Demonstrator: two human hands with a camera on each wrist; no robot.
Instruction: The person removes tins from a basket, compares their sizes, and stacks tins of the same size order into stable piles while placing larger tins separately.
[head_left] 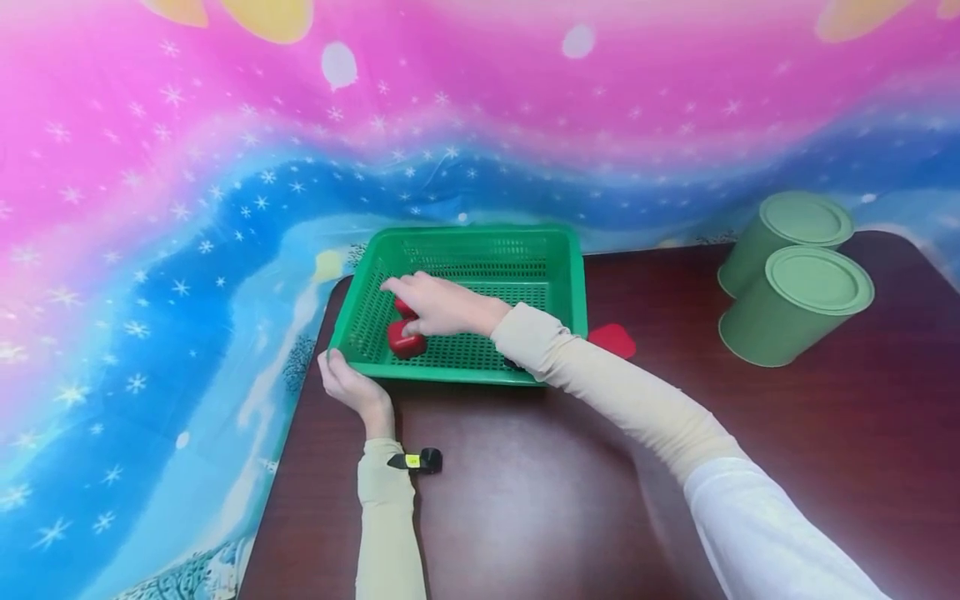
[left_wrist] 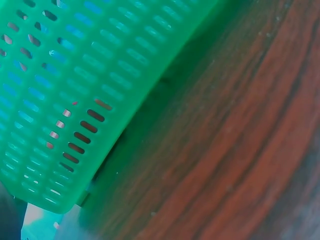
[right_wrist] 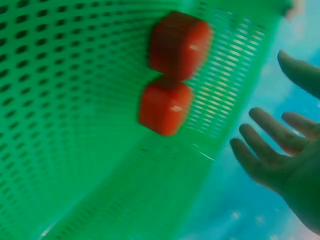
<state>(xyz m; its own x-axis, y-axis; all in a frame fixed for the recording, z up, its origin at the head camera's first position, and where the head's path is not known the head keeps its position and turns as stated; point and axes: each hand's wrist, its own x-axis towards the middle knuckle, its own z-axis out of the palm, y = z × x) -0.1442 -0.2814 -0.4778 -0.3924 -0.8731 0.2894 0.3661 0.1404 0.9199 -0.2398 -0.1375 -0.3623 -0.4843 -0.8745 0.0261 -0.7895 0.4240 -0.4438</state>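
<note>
A green plastic basket (head_left: 450, 372) with slotted walls stands on the table. My left hand (head_left: 348, 385) grips its near left corner at the rim; the left wrist view shows the slotted outer wall (left_wrist: 120, 65) close up. Two red, rounded, cube-like blocks (right_wrist: 167, 107) lie side by side at the basket's left end. Over them in the head view is my right hand (head_left: 450, 304), palm down and holding nothing. Its fingers (right_wrist: 270, 135) are spread in the right wrist view, apart from the blocks. The hand partly hides the farther block (head_left: 404, 307) in the head view.
Two green lidded cans (head_left: 795, 308) stand on the right of the dark wooden table (head_left: 517, 500). A flat red piece (head_left: 613, 340) lies just right of the basket. Behind the table hangs a pink and blue patterned cloth (head_left: 465, 108).
</note>
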